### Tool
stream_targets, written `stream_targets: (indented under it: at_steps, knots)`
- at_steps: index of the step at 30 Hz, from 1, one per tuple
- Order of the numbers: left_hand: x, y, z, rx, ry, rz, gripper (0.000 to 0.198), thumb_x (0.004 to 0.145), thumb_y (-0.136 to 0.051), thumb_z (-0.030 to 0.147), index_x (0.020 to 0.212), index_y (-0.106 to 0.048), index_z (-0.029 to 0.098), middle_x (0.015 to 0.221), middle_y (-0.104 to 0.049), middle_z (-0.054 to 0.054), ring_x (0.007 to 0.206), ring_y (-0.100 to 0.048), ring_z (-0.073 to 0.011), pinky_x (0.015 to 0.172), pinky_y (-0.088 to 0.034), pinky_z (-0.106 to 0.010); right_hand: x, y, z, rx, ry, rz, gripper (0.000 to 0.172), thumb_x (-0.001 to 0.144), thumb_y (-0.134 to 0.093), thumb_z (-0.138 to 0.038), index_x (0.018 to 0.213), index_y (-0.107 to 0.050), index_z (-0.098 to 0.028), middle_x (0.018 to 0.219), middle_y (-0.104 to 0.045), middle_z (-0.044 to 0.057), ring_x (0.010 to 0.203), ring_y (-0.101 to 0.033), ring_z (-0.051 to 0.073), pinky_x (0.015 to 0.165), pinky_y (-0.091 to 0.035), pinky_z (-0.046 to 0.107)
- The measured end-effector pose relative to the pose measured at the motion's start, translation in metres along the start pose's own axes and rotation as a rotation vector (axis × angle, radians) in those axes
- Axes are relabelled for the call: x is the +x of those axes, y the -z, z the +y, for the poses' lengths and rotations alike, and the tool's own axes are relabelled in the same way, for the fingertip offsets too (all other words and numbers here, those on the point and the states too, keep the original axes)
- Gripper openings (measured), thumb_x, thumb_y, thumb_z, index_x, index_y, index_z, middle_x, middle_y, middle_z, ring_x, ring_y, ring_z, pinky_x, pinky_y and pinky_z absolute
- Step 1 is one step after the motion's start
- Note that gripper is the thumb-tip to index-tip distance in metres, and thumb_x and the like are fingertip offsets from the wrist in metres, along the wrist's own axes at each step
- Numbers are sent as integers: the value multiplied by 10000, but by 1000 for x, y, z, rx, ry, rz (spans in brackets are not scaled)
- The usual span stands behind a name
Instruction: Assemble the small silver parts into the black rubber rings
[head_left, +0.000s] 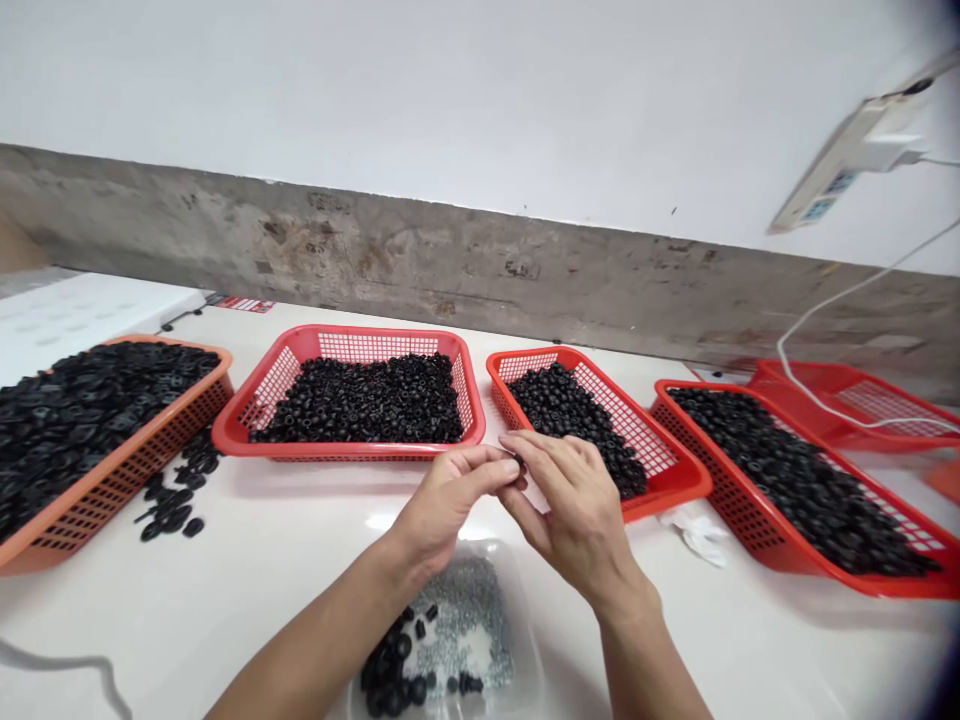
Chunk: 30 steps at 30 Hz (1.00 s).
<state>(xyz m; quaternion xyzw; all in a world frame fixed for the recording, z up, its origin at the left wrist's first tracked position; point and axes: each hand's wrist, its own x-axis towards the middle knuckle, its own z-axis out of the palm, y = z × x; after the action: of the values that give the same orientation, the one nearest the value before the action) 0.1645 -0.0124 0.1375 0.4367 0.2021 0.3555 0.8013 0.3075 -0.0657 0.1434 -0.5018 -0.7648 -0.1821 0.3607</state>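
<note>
My left hand (457, 495) and my right hand (566, 500) meet above the white table, fingertips together. Between them is a small black part (518, 460), mostly covered by the fingers, so its exact shape is hidden. The left thumb and forefinger pinch it, and the right fingers close on it from the other side. Below the hands stands a clear plastic tub (525, 640) holding many small silvery metal pieces (457, 600) and a cluster of round black parts (390, 670). Just beyond my hands is a red basket (675, 490) of small black parts.
Another red basket (349, 450) of black rings stands left of centre. An orange basket (172, 430) is at far left, with loose black pieces (172, 505) beside it. At right are a filled red basket (750, 530), crumpled tissue (697, 535) and a white cable (795, 330).
</note>
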Motion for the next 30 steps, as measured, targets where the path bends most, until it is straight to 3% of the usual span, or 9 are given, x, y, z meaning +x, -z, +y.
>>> stream_targets:
  at_steps: [7,14,21,30]
  knots:
    - [-1,0,0,23,0,-27,144,825,-693,260,810,-743,126,747,-635,-28,797,-544,-150,845,-409,-280,2,3,-4,-39,23,62,212,925,-611,-178,1133,-600,-140,1035,-741,115,885,-697,212,878,-414,396]
    - [-2,-2,7,35,-33,-60,164,799,-721,288,740,-717,135,738,-628,-21,756,-534,-151,825,-403,-295,1,4,-4,-57,57,64,273,921,-607,-164,1194,-597,-171,1033,-749,102,895,-707,206,874,-438,388]
    - [-2,-3,6,47,26,-18,206,767,-744,321,727,-707,122,722,-594,-18,697,-480,-127,716,-379,-266,-3,12,5,193,-43,-60,474,923,-658,-293,1370,-514,-225,1209,-692,109,1070,-664,238,911,-488,412]
    - [-1,0,7,110,-38,-22,157,809,-686,293,783,-728,144,754,-618,-22,765,-472,-149,777,-356,-281,-5,14,7,408,-151,-85,345,974,-537,-168,1301,-601,-257,1222,-690,80,1131,-648,216,938,-544,392]
